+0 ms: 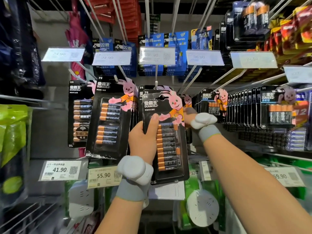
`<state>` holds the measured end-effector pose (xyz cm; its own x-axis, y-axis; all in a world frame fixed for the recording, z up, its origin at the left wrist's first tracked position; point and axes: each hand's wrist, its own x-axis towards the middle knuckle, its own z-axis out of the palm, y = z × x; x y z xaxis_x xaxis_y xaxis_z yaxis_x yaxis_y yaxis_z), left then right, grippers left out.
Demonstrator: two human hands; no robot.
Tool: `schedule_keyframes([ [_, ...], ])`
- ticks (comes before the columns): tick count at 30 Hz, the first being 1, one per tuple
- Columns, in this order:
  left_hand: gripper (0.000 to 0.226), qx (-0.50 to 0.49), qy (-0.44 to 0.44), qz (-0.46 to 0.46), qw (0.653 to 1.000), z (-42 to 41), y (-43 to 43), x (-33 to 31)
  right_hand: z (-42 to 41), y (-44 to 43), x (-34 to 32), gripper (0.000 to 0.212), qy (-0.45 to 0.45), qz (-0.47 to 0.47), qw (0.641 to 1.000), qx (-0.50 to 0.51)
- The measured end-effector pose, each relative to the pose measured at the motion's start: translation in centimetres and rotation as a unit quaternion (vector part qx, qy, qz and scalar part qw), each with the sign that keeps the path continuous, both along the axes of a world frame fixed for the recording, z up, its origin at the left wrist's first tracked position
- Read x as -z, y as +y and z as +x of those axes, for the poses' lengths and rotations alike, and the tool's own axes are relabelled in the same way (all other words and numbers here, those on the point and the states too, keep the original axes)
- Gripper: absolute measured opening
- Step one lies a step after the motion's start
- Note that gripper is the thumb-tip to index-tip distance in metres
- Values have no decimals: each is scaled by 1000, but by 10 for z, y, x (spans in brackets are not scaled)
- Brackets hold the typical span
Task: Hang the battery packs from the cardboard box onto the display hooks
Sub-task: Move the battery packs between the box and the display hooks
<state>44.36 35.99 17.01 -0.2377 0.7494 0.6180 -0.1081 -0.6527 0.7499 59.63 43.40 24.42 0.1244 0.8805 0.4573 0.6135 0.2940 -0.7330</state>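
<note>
At the centre of the display, the left hand [143,141] grips a battery pack [166,135], fingers clamped on its left edge, just under the hook [156,82] at 12 o'clock. The right hand [190,115] reaches behind the pack at 3 o'clock; its fingers are hidden.

White wire display hooks [156,82] stuck out from the grey back wall [54,132] in rows. On the middle row hung black Duracell battery packs [108,115], thin stacks to the left and centre, and a long tight run of them [243,107] to the right. Blue battery packs [175,53] hung on the row above. Price tags [111,58] sat at the hook tips, and more price labels [103,176] ran below.
</note>
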Motion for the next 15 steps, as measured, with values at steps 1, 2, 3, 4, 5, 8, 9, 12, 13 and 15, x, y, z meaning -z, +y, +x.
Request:
schedule_keyframes([
  [1, 39, -3, 0, 4, 1000, 1, -2, 1, 0, -9, 0, 12, 48, 3, 999, -13],
  [2, 42, -7, 1, 12, 1000, 3, -2, -1, 2, -15, -3, 14, 91, 14, 995, -28],
  [3, 41, -12, 3, 16, 1000, 5, -3, -1, 3, -23, -2, 18, 138, 28, 989, -43],
  [4, 38, -14, 6, 21, 1000, 6, -4, -3, 2, -32, -3, 21, 191, 36, 979, -70],
  [5, 35, -12, 7, 20, 1000, 8, -5, -3, 2, -44, -4, 24, 224, 39, 969, -92],
  [8, 33, -4, 9, 21, 1000, 11, -3, -5, 1, -75, -3, 26, 246, 54, 958, -138],
  [9, 33, -8, 10, 22, 1000, 11, -3, -6, 0, -83, -1, 26, 243, 59, 958, -143],
  [12, 33, -24, 3, 30, 999, 12, -8, -10, 2, -100, 12, 28, 217, 116, 958, -144],
  [13, 34, -27, 0, 29, 999, 13, -11, -10, 3, -106, 17, 28, 208, 139, 957, -144],
  [15, 38, -32, -5, 26, 999, 12, -14, -12, 5, -114, 24, 27, 198, 161, 954, -158],
])
